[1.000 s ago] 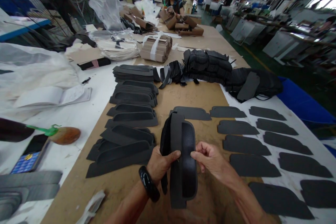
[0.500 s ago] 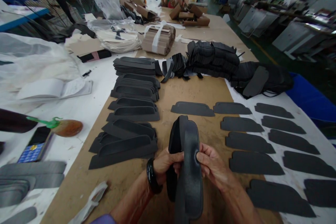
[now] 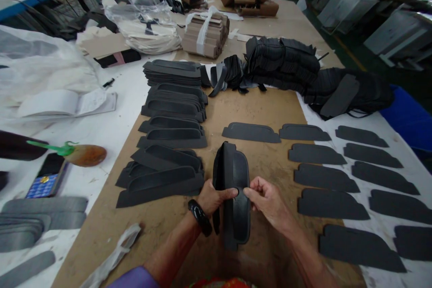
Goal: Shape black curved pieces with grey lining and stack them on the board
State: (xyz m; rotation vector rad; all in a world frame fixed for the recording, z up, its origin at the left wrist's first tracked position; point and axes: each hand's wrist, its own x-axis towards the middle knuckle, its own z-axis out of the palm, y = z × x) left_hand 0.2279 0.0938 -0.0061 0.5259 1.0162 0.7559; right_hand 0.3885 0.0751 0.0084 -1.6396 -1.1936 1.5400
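A black folded piece [image 3: 240, 216] with a raised, rounded panel is held upright over the brown board, in the lower middle. My left hand [image 3: 212, 195], with a black bracelet at the wrist, grips it from the left, thumb across its front. My right hand [image 3: 266, 195] pinches its right edge between thumb and fingers. To the left lie overlapping black pieces [image 3: 162, 184] with similar raised panels, and further back a neat stack [image 3: 172, 73]. Flat black pieces [image 3: 332, 202] are spread in rows on the right.
Bundled black pieces [image 3: 283, 60] and a strapped brown bundle [image 3: 205, 33] stand at the back. On the left are an open notebook [image 3: 67, 102], a calculator [image 3: 47, 177] and a brown, green-stemmed object [image 3: 86, 155]. A blue bin [image 3: 410, 117] is at the right.
The held piece has turned so its raised panel faces me more fully, and its lower end has moved up. My left thumb now reaches further across its front. The view has tilted down slightly.
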